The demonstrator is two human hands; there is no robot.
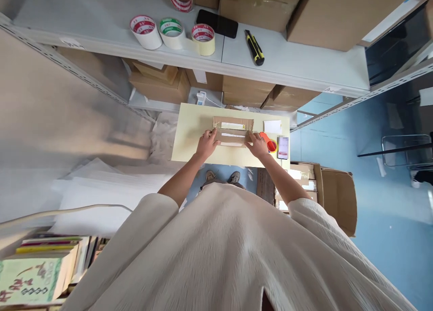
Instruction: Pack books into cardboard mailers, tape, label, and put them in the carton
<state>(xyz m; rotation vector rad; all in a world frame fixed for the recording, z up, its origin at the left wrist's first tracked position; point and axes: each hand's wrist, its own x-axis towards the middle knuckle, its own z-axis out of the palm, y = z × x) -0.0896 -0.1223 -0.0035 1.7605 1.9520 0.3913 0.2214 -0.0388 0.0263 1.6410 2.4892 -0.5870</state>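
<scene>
A small flat cardboard box (233,133) lies on the pale yellow table (189,144), with white strips and a label showing along it. At its left end is my left hand (207,143), fingers curled on the edge with the thumb toward me. My right hand (257,145) grips the opposite end in much the same way. The underside of the box and some fingertips are hidden. Just beside my right hand sits an orange-red tape dispenser (270,144), partly covered by that hand.
On the table's right are a lit phone (283,147) and a white paper stack (272,126). The grey shelf (287,60) ahead holds tape rolls (145,32), a dark phone (217,23) and a yellow-black cutter (254,48). An open carton (338,198) stands at the lower right.
</scene>
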